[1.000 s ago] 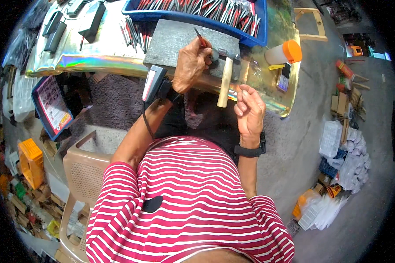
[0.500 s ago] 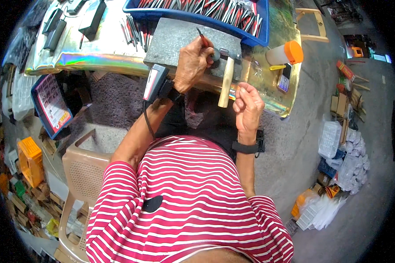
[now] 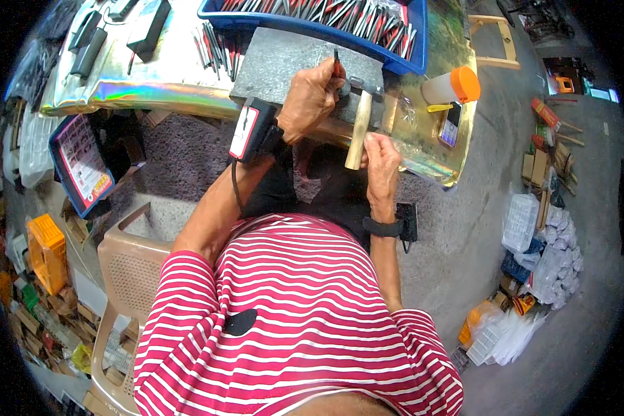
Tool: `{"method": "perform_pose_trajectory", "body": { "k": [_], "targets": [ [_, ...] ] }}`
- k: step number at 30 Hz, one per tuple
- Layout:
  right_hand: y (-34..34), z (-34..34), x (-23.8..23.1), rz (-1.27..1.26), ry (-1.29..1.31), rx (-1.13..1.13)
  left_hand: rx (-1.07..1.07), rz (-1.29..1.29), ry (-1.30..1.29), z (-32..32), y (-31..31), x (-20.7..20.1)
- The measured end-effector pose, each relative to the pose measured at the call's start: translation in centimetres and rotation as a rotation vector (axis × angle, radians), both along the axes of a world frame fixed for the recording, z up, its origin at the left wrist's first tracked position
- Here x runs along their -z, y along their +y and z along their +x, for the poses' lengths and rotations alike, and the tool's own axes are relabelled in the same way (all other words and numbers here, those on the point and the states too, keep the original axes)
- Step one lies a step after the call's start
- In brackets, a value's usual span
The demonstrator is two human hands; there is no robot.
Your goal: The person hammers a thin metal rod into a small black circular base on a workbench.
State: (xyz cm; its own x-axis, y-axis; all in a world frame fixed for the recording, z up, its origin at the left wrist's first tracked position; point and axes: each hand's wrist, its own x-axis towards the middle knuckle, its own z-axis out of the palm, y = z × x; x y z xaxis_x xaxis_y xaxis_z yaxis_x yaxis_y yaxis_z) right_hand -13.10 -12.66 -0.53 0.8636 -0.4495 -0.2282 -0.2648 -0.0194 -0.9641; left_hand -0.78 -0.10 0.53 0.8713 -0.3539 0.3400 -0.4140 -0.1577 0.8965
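Note:
My left hand (image 3: pixel 308 100) is closed over the grey stone block (image 3: pixel 267 66), pinching a slim red-and-black pen-like tool (image 3: pixel 337 64) with its dark tip up. Just right of it a hammer (image 3: pixel 359 132) rests with its dark head on the block and its pale wooden handle pointing toward me over the table edge. Beside the handle's lower end is my right hand (image 3: pixel 383 163), its fingers curled together. Whatever they hold, if anything, is too small to make out. Small metal pieces (image 3: pixel 409 114) lie on the gold sheet to the right.
A blue tray (image 3: pixel 423 41) full of similar slim tools stands behind the block; several more (image 3: pixel 215 52) lie to its left. An orange-capped bottle (image 3: pixel 440 89) and a phone (image 3: pixel 451 125) stand or lie at right. Black boxes (image 3: pixel 149 31) sit far left.
The tool in my left hand has swung from a leftward tilt to nearly upright. My right hand has moved left, closer to the hammer handle, and its fingers are more curled.

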Motion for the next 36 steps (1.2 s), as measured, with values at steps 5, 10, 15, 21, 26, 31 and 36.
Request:
{"method": "perform_pose_trajectory", "body": {
  "k": [5, 10, 15, 21, 26, 31, 36],
  "targets": [
    [0.0, 0.0, 0.2, -0.110, 0.002, -0.030, -0.021, 0.071, -0.206, 0.0, -0.2, 0.3],
    [0.1, 0.0, 0.0, -0.232, -0.047, -0.086, 0.040, 0.102, -0.218, -0.1, -0.1, 0.0],
    [0.7, 0.2, -0.3, -0.179, -0.058, -0.154, 0.072, 0.069, -0.244, 0.1, -0.1, -0.4],
    [0.8, 0.6, -0.4, 0.271, 0.038, -0.163, 0.085, 0.079, -0.261, 0.2, -0.2, 0.2],
    [0.6, 1.4, 0.0, 0.617, -0.007, -0.115, 0.079, 0.067, -0.347, 0.2, -0.1, 0.0],
    [-0.2, 1.7, -2.5, 0.509, 0.115, -0.045, 0.074, 0.106, -0.328, 0.3, -0.5, 0.5],
    [-0.4, 0.9, -7.9, -0.086, 0.021, -0.162, 0.077, 0.122, -0.374, 0.5, -0.3, 0.9]
  ]
}}
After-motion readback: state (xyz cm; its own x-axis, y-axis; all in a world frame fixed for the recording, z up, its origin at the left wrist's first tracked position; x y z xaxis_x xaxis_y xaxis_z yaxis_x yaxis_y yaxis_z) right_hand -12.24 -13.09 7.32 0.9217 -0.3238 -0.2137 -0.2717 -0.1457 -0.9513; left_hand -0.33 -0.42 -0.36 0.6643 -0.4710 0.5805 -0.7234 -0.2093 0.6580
